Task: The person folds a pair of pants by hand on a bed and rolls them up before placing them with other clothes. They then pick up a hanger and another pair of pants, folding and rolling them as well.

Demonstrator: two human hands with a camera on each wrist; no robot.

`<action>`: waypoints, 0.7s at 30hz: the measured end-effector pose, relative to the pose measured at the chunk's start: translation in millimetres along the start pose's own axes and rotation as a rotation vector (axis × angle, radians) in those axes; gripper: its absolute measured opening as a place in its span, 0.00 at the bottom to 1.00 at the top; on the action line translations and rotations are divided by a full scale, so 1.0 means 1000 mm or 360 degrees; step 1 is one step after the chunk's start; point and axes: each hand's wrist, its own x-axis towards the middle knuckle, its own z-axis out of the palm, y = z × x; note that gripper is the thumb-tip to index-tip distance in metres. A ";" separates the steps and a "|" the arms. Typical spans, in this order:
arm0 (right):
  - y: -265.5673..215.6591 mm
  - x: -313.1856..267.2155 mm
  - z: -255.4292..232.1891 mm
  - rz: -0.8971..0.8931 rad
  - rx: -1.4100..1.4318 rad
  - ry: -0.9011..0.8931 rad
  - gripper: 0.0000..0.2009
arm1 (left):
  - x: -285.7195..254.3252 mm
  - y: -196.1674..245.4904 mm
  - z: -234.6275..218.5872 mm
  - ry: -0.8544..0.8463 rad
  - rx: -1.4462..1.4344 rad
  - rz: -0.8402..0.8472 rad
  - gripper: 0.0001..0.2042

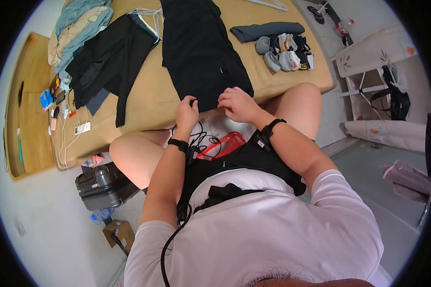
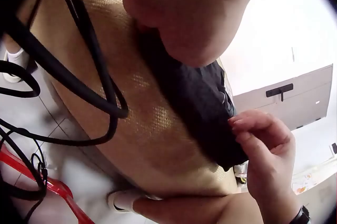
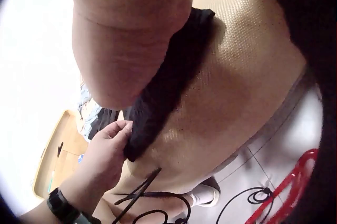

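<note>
Both hands pinch the near hem of the black garment (image 1: pixel 198 52) on the bed (image 1: pixel 143 103): left hand (image 1: pixel 187 114), right hand (image 1: pixel 237 104), fingers curled.

A tan mat-covered bed (image 1: pixel 143 103) fills the room, a wooden nightstand (image 1: pixel 31 124) at its left edge, grey floor (image 1: pixel 378 167) right.

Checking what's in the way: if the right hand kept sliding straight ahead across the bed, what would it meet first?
Probably just more of the black garment whose near hem the right hand pinches; it stretches away up the bed. The rolled socks lie off to the right.
</note>
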 end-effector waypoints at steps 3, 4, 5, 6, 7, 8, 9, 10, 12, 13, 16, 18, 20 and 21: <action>0.002 -0.004 0.001 0.0087 -0.0114 -0.0046 0.15 | 0.000 -0.004 0.003 0.0026 -0.0036 -0.0067 0.08; 0.004 -0.006 0.002 0.0142 -0.0178 -0.0065 0.18 | 0.000 -0.005 0.002 0.0064 -0.0008 -0.0009 0.08; 0.007 -0.007 0.004 0.0141 -0.0179 -0.0064 0.18 | 0.000 -0.007 0.001 0.0104 0.0021 0.0048 0.07; 0.010 -0.007 0.004 0.0183 -0.0175 -0.0088 0.20 | 0.000 -0.008 -0.001 0.0107 0.0022 0.0050 0.07; 0.012 -0.007 0.003 0.0226 -0.0170 -0.0114 0.22 | 0.001 -0.007 -0.003 0.0107 -0.0017 0.0086 0.05; 0.013 -0.008 0.002 0.0225 -0.0170 -0.0113 0.22 | 0.001 -0.006 -0.005 0.0108 -0.0055 0.0122 0.04; 0.014 -0.008 0.001 0.0238 -0.0211 -0.0112 0.22 | 0.000 -0.004 -0.005 0.0110 -0.0054 0.0124 0.04; 0.016 -0.010 0.001 0.0253 -0.0252 -0.0112 0.23 | -0.001 0.001 -0.007 0.0149 -0.0068 0.0115 0.03; 0.024 -0.011 0.006 0.0250 -0.0248 -0.0080 0.24 | 0.000 0.008 -0.013 0.0184 -0.0082 0.0108 0.03; 0.025 -0.011 0.008 0.0247 -0.0244 -0.0049 0.25 | 0.003 0.005 -0.017 0.0125 0.0068 0.0383 0.04; 0.026 -0.012 0.009 0.0226 -0.0256 -0.0039 0.25 | 0.004 0.004 -0.018 0.0021 0.0193 0.0680 0.06; 0.023 -0.011 0.005 0.0273 -0.0271 -0.0036 0.25 | 0.003 0.003 -0.017 -0.0021 0.0166 0.0700 0.07; 0.023 -0.012 0.004 0.0322 -0.0286 -0.0034 0.25 | 0.000 0.009 -0.021 -0.0016 0.0068 0.0677 0.11; 0.024 -0.012 0.003 0.0362 -0.0317 -0.0056 0.25 | -0.002 0.012 -0.024 -0.0018 0.0068 0.0677 0.11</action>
